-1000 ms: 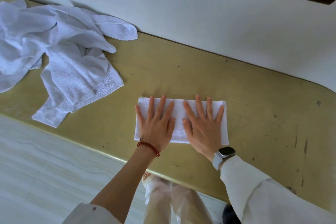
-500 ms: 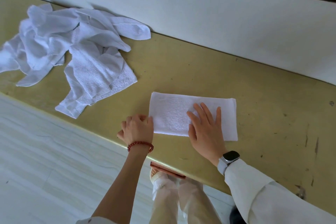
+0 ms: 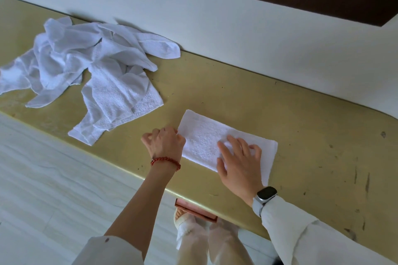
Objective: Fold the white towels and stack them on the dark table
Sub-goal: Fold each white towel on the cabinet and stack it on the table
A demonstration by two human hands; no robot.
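A white towel (image 3: 206,140), folded into a long strip, lies flat near the front edge of the yellowish table (image 3: 258,101). My left hand (image 3: 164,144) has its fingers curled at the strip's left end and pinches that edge. My right hand (image 3: 239,163) rests flat on the right half of the strip, fingers spread and straight. A loose heap of white towels (image 3: 90,71) lies crumpled at the table's left.
A white wall (image 3: 215,23) runs along the table's far edge, with a dark brown band above. Pale floor lies to the left below the table. A reddish flat object (image 3: 193,211) pokes out under the front edge by my legs.
My left hand left the top of the strip, slid to its left end and curled on the edge. The right hand stays pressed on the towel. The view shifted left.
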